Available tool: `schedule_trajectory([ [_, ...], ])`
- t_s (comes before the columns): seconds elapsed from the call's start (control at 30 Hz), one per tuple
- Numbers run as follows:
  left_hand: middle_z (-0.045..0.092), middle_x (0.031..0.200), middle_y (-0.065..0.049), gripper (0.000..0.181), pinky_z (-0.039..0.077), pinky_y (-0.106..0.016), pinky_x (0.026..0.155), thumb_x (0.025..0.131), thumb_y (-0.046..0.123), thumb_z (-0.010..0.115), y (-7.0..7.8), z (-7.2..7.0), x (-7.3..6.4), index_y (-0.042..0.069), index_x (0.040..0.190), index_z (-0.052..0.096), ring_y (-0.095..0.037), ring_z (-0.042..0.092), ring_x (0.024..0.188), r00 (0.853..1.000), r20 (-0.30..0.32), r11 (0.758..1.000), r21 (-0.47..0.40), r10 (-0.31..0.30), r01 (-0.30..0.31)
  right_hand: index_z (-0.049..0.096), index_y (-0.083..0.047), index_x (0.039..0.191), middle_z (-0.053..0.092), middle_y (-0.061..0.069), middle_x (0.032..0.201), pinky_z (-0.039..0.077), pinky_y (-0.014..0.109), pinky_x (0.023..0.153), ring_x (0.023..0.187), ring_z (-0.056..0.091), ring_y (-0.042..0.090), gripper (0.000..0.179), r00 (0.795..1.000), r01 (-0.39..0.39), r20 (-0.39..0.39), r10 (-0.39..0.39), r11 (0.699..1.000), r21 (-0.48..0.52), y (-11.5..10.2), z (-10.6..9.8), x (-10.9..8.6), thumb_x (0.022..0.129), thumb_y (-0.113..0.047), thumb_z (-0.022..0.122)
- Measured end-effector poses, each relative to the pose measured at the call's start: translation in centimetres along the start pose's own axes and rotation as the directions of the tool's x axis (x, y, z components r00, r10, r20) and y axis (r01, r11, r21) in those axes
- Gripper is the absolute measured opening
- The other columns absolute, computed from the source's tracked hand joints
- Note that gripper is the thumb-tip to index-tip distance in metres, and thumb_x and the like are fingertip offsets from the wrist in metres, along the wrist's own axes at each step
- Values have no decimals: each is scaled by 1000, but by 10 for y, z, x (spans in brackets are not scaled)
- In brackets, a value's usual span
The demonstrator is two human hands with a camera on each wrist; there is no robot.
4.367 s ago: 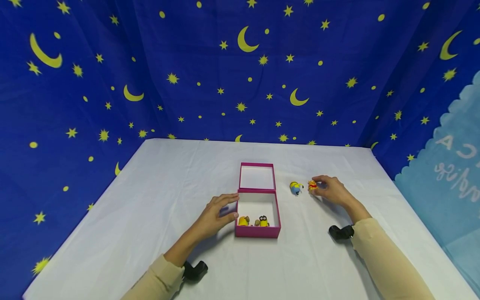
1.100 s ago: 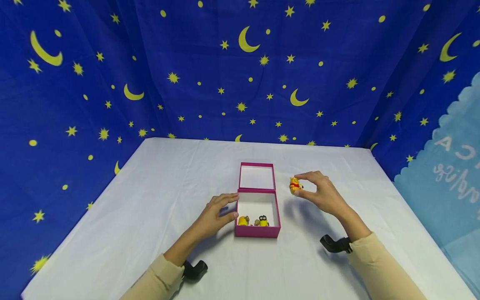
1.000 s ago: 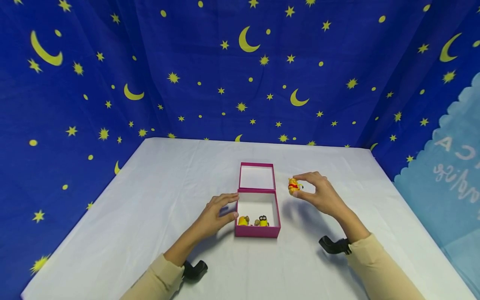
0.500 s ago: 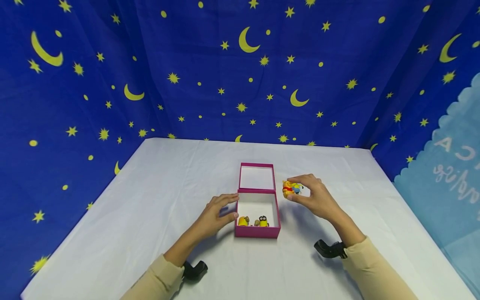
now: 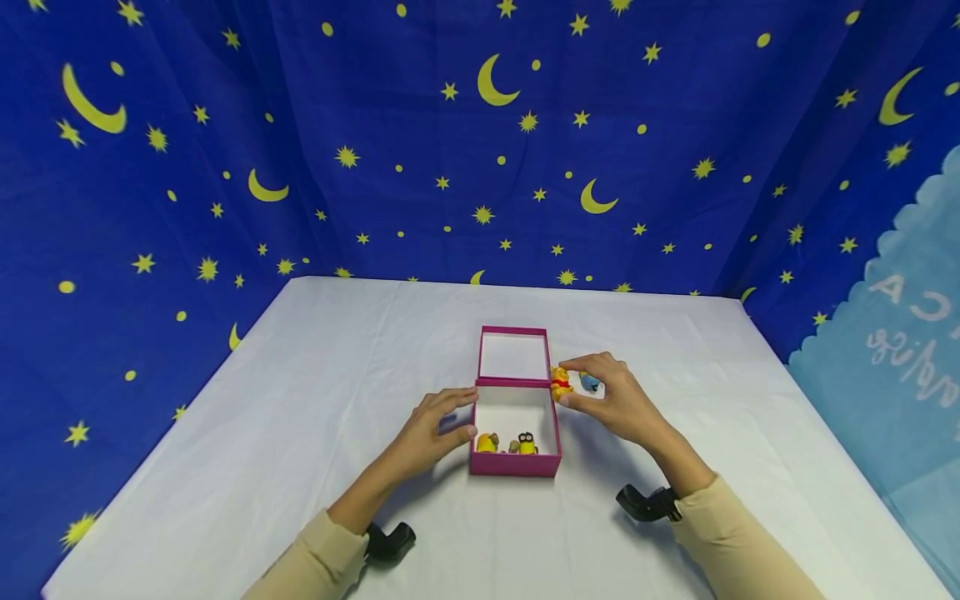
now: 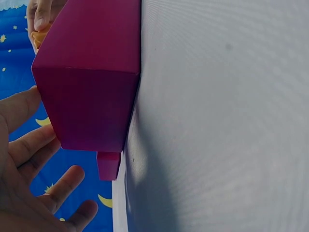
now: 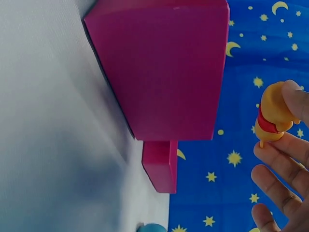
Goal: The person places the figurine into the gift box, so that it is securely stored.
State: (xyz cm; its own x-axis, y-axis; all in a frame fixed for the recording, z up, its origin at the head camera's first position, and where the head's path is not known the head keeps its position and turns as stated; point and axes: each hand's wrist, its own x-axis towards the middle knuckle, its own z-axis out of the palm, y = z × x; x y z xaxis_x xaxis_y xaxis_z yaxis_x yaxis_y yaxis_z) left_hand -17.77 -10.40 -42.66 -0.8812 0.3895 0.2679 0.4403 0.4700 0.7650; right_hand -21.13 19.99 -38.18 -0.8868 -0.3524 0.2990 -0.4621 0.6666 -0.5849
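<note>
A person's right hand (image 5: pixel 609 397) holds an orange toy bear (image 5: pixel 560 384) in a red top at the right side of an open magenta box (image 5: pixel 514 464) on a white-covered worktop (image 5: pixel 337 358). The grip pinches the bear between thumb and index finger, the figure sitting right at the fingertips, its eared head by the index finger and its lower end by the thumb; the other fingers fan out beside it. The bear is near the box's hinge, and the right wrist view shows it raised above the rim, apart from the box wall.

The left hand (image 5: pixel 433 429) steadies the opposite side, its grip spread, fingertips and thumb against the box's left wall. Inside, along the front, are a yellow figure (image 5: pixel 487 442), a small brownish piece (image 5: pixel 513 446) and a black-masked yellow figure (image 5: pixel 527 444). A blue figure (image 5: pixel 591 382), partly hidden, lies on the worktop, seen through the gap between right thumb and index finger. Behind hangs a blue cloth (image 5: pixel 405 108) with yellow moons and stars.
</note>
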Motion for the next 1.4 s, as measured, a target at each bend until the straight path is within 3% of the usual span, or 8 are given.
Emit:
schedule_trajectory([
  [0.43, 50, 141, 2, 49, 29, -51, 101, 87, 23, 67, 0, 0, 0, 10, 133, 54, -25, 43, 126, 1000, 0, 1000, 11, 1, -1, 64, -11, 120, 66, 6, 118, 34, 45, 92, 113, 53, 25, 50, 995, 99, -30, -99, 995, 9, -10, 16, 4, 76, -29, 78],
  [0.87, 50, 142, 2, 49, 29, -52, 102, 88, 25, 66, -1, 1, 1, 13, 134, 54, -25, 43, 125, 1000, 0, 1000, 16, 9, -9, 65, -13, 119, 66, 5, 116, 36, 51, 100, 113, 54, 24, 47, 995, 93, -19, -93, 996, 0, -19, 32, 7, 76, -30, 78],
  [1.07, 50, 142, 3, 49, 29, -52, 102, 88, 27, 66, -1, 0, 1, 15, 134, 54, -25, 43, 125, 1000, 2, 1000, 16, 4, -4, 65, -12, 119, 67, 3, 115, 42, 47, 94, 110, 54, 21, 47, 996, 91, -4, -91, 996, -5, -22, 39, 9, 77, -30, 78],
  [1.4, 49, 142, 4, 50, 29, -53, 102, 88, 27, 66, 0, 0, 1, 15, 135, 53, -24, 43, 126, 1000, 9, 1000, 16, -5, 5, 66, -14, 118, 68, 0, 113, 36, 39, 89, 106, 56, 18, 46, 994, 108, 12, -108, 993, -38, -23, 47, 12, 77, -31, 78],
])
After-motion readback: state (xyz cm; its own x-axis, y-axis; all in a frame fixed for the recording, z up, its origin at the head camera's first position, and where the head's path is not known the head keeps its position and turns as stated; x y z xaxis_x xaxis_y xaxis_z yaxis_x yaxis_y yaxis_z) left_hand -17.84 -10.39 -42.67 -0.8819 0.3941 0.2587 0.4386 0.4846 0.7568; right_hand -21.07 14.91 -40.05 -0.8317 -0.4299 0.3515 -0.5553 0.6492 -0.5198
